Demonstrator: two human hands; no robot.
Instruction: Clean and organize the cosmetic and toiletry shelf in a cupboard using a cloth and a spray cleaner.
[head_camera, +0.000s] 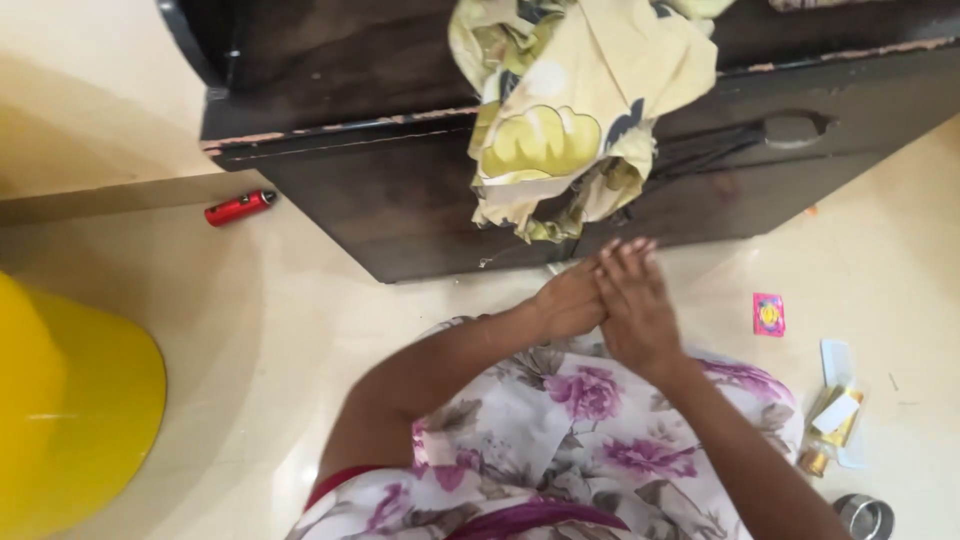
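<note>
My left hand (566, 300) and my right hand (632, 305) are pressed together, palm against the back of the other, just in front of a dark wooden cabinet (390, 190). Neither hand holds anything that I can see. Right above them a crumpled yellow floral cloth (560, 110) hangs over the cabinet's front edge. My lap, covered in white fabric with purple flowers (560, 420), lies below the hands.
A red lighter (240, 208) lies on the cream floor by the cabinet's left corner. A yellow plastic tub (70, 410) stands at the left. At the right lie a small pink packet (769, 314), a small golden bottle (828, 430) and a steel cup (866, 516).
</note>
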